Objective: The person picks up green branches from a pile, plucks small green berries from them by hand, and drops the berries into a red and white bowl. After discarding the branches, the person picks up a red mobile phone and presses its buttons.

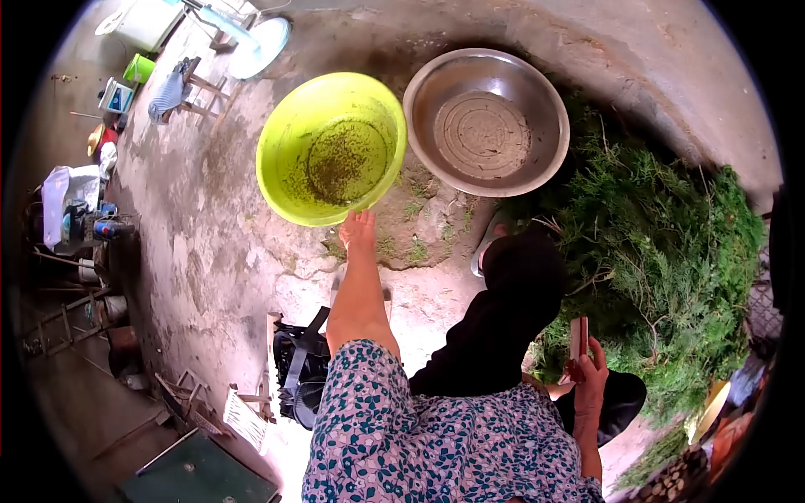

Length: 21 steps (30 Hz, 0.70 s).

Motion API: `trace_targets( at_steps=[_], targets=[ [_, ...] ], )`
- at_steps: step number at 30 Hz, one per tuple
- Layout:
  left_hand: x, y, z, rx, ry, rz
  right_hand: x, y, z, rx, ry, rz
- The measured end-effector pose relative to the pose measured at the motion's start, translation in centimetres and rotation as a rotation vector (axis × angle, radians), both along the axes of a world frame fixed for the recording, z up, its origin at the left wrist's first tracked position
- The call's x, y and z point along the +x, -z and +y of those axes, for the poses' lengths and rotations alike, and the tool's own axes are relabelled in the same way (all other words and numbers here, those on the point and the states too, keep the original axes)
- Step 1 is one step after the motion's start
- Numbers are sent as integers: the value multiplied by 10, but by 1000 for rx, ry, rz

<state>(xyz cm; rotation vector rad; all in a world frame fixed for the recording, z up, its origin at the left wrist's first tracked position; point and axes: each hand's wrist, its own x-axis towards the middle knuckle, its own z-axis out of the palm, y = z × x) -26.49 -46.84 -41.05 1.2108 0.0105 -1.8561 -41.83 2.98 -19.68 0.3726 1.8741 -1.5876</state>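
Observation:
My left hand (359, 226) is stretched forward to the near rim of a yellow-green basin (277, 180). Its fingertips meet the rim, with the fingers extended and slightly apart. Small dark and green bits lie scattered over the basin's bottom. Beside it, on the right, is a wide metal basin (553, 126) with a dusty bottom and a few specks. Low on the right, my right hand (592, 373) is closed around a narrow reddish-brown object (579, 337), seen almost edge-on, whose kind I cannot make out.
A large heap of cut green branches (654, 277) lies to my right. A black bag-like item (302, 369) is near my left leg. Farther left are a wooden stool (205, 88), a pale blue standing fan (258, 46) and a dark green tabletop (197, 469). A wall curves behind the basins.

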Motion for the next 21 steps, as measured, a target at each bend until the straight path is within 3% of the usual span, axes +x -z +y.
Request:
trace_targets(
  at_steps=[2,3,5,8,11,15,21],
  targets=[
    [-8,-33,3,84,19,-148,-4,-2,-7,0,15,-4],
    [3,-15,1,90,22,-147,0,-9,-8,-2,31,4],
    [24,46,-11,-35,56,89,-2,-10,-13,-4,47,11],
    [7,15,-9,109,-103,-86,-4,-9,-13,-10,50,6],
    [10,19,-20,31,-72,-122,-2,-5,-9,-3,21,4],
    [5,-1,-38,189,-145,-27,-1,-7,-17,18,15,-15],
    [25,19,-45,95,-281,-172,-8,-1,-27,1,7,-42]
  ],
)
